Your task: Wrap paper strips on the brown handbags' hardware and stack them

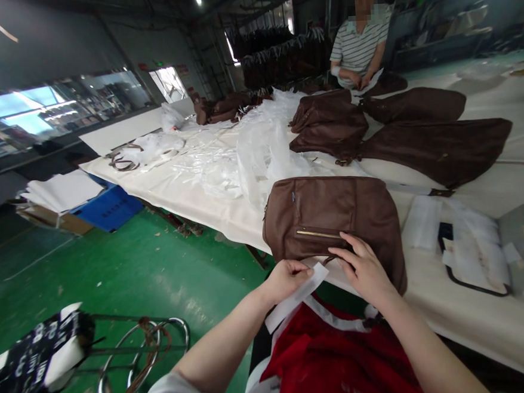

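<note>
A brown leather bag [330,207] lies at the near edge of the table, with a gold-coloured zip [318,234] across its side. My left hand [288,281] pinches a white paper strip [298,296] in front of the bag; the strip slants down toward my lap. With its fingers apart, my right hand [361,267] touches the bag near the right end of the zip. A thin brown strap or cord shows below the zip between my hands, and its ends are hard to make out.
Clear plastic wrapping [263,148] is heaped beyond the bag. More brown bags [438,145] lie at the right, near wrapped parts [472,247]. A person [361,46] stands across the table. On the left floor are a blue box [108,207] and a metal-framed stool [142,348].
</note>
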`<state>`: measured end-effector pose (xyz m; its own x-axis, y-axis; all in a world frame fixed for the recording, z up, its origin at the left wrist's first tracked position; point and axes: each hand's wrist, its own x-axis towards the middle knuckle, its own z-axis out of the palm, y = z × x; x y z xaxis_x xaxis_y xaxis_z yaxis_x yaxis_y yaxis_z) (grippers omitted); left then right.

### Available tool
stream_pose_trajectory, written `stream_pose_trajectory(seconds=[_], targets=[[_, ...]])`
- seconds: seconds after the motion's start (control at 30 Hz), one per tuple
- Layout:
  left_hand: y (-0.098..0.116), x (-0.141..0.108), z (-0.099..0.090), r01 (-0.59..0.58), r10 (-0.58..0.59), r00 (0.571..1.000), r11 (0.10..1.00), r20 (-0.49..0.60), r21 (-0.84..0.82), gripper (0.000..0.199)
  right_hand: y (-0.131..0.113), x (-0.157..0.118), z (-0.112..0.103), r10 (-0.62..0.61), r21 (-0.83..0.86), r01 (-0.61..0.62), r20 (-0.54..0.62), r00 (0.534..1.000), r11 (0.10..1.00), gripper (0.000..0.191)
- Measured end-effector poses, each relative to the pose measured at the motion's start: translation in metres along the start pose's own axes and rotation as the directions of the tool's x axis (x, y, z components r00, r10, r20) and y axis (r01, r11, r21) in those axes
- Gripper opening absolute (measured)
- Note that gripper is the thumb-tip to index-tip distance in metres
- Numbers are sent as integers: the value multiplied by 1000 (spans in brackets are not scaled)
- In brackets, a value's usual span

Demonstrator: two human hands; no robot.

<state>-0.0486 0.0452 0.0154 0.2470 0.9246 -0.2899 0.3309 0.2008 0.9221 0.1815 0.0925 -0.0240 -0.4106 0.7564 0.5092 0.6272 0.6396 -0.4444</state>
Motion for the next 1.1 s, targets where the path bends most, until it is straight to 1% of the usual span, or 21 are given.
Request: stream_pose_trajectory(seconds=[0.1,0.17,0.2,0.27,0.37,0.4,0.47,0.57,0.67,0.77,0.87,0.93,1.0,1.03,1.07,1.1], targets=[[7,6,8,-23,25,998,999,-57,38,45,0,-3,0,-9,-1,9,2,1000,1000,38],[18,9,6,-36,47,996,990,-81,133,43,-1,-5,0,-12,-13,12,10,1000,1000,39],[24,10,2,-42,57,996,980,-73,195,42,-1,-6,-1,-10,-21,10,9,1000,1000,39],[39,13,-8,-58,60,998,947,3,316,42,-4,-9,-1,-3,-40,3,-5,1000,999,42],[60,16,-23,-85,1,984,883,180,461,40,-12,-12,-1,-15,-97,15,-1,1000,995,53],[65,18,-27,-86,-25,977,865,213,495,40,-14,-12,-1,-26,-118,28,15,1000,993,57],[72,21,-30,-74,-65,970,838,235,541,41,-18,-13,-1,-43,-148,49,45,998,988,63],[74,25,-26,-28,-104,974,828,203,560,43,-21,-14,-1,-46,-146,51,36,998,988,65],[71,28,-17,30,-110,987,846,120,532,41,-20,-15,-1,-30,-114,28,-17,999,993,61],[71,30,-7,54,-86,996,850,36,523,39,-21,-17,-1,-4,-88,-3,-78,997,996,54],[70,36,0,34,-32,999,833,-13,552,38,-22,-21,1,21,-61,-31,-148,989,998,49],[69,42,3,3,6,1000,822,-14,569,37,-22,-25,4,92,-30,-101,-235,968,994,47],[68,49,5,-24,37,999,810,-10,586,34,-21,-28,6,190,1,-201,-327,926,980,46],[68,51,6,-30,47,999,805,-12,593,33,-20,-29,7,228,13,-238,-351,908,971,44],[67,54,7,-31,52,998,800,-19,599,32,-19,-31,8,252,22,-261,-352,902,965,40],[68,56,9,-30,56,998,797,-25,604,32,-18,-32,9,258,29,-264,-333,907,964,34]])
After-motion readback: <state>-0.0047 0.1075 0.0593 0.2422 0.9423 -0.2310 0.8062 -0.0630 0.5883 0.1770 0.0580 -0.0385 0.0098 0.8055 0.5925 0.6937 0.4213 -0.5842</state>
